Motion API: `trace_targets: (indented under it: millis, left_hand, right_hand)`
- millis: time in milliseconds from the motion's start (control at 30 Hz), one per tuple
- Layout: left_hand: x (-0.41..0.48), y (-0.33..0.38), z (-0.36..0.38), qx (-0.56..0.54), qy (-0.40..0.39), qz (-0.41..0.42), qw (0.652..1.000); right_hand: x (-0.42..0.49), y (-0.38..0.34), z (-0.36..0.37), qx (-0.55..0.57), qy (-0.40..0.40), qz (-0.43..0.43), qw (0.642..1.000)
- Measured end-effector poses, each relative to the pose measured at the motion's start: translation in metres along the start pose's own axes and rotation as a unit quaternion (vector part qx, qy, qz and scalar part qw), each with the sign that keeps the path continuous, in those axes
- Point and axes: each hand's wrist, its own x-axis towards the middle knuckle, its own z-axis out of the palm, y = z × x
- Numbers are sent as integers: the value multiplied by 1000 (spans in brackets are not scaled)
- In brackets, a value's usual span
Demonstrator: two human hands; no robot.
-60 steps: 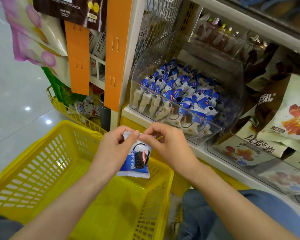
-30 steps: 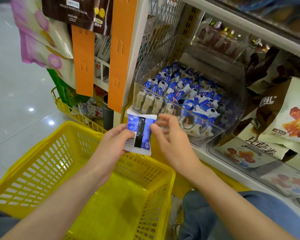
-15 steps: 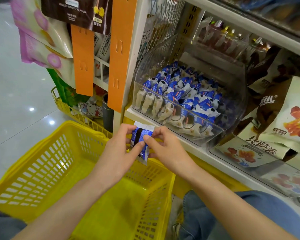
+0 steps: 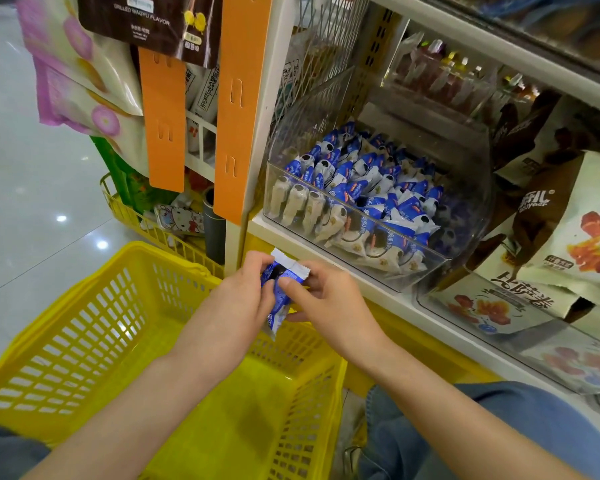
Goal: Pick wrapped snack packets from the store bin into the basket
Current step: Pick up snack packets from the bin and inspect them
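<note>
- Left grip [image 4: 236,301] pinches a blue-and-white snack packet [image 4: 278,299], fingers curled on its upper part.
- Right grip [image 4: 329,301] pinches the same packet from the opposite side.
- Held packet hangs over the far rim of the yellow basket [image 4: 84,327], below the clear bin [image 4: 293,140] of matching packets on the shelf [image 4: 271,233].

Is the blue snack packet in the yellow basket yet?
No, the left hand and the right hand both pinch the blue snack packet in the air above the yellow basket.
</note>
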Motion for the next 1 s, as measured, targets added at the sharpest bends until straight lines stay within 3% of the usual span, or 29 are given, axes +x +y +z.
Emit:
trace_targets:
  millis: [233, 433, 733, 867, 1000]
  left_hand:
    - [0, -3, -2, 20, 3, -15, 1000]
    - [1, -2, -1, -52, 10, -14, 999]
    - [-1, -6, 3, -24, -26, -4, 999]
    - [4, -3, -1, -104, -2, -28, 994]
    - [9, 1, -5, -276, -38, -82, 957]
  right_hand:
    - [0, 2, 4, -137, 10, -69, 988]
    - [1, 3, 2, -107, 37, -72, 991]
    - [5, 9, 0, -83, 56, -60, 993]
    - [5, 3, -1, 7, 26, -45, 999]
    - [8, -6, -8, 139, -66, -2, 988]
